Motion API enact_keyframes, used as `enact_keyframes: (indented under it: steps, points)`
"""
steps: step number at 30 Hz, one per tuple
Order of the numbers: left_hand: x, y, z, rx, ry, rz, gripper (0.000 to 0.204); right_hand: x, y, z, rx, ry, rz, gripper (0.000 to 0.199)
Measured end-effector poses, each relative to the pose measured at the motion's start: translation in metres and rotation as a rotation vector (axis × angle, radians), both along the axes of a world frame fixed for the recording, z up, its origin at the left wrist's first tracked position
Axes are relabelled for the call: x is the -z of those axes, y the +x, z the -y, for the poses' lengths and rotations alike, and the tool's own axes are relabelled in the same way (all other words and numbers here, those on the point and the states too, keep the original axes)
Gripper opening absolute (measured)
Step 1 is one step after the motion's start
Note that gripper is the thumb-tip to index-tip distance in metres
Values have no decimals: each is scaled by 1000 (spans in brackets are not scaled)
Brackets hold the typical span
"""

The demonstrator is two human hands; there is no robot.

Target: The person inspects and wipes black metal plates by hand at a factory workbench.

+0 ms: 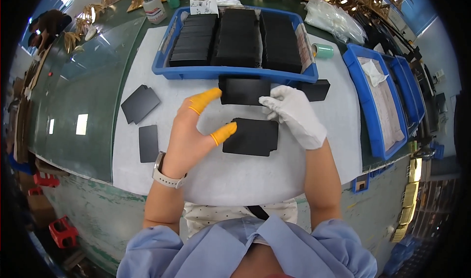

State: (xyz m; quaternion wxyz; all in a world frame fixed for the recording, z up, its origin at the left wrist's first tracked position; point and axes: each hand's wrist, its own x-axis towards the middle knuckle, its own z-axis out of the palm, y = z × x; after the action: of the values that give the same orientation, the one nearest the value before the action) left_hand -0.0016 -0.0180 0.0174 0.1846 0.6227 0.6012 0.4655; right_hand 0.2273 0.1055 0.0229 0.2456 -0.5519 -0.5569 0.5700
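My left hand (195, 131), with yellow finger cots on thumb and forefinger, is spread open. Its forefinger tip is at the left edge of a stack of black plates (243, 90), and its thumb tip meets the left edge of a black notched plate (251, 138) lying nearer me. My right hand (297, 115), in a white glove, has its fingers bent together at the stack's lower right corner. Whatever its fingertips hold, if anything, is hidden. Behind the stack, a blue tray (235, 74) holds three rows of tightly packed black plates (236, 37).
Two loose black plates (141, 104) (148, 143) rest on the white sheet (206, 189) at left. Another black stack (315, 90) stands right of my glove. Farther right are a green roll (323, 51), a plastic bag (333, 19) and a blue tray (354, 77). A jar (154, 8) stands back left.
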Motion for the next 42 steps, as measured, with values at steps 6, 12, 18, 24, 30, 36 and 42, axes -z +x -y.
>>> enact_keyframes:
  steps: [6,12,18,24,30,36,42]
  points:
    - [-5,5,3,353,-78,-247,74,21,-12,-11,-149,340,482,35]
    - [-2,2,3,339,-256,-417,77,21,-8,-15,-55,400,434,45]
    - [-4,3,4,301,-245,-420,72,15,-1,-12,84,454,463,48]
    - [-6,3,4,188,-12,-237,72,-26,4,19,266,190,26,61]
    - [0,13,3,153,90,-301,71,-7,-12,52,-194,801,214,82]
    - [5,9,1,178,156,-189,71,-29,29,16,281,312,-184,36]
    - [8,6,0,100,148,-194,71,-42,2,48,-98,207,-228,55]
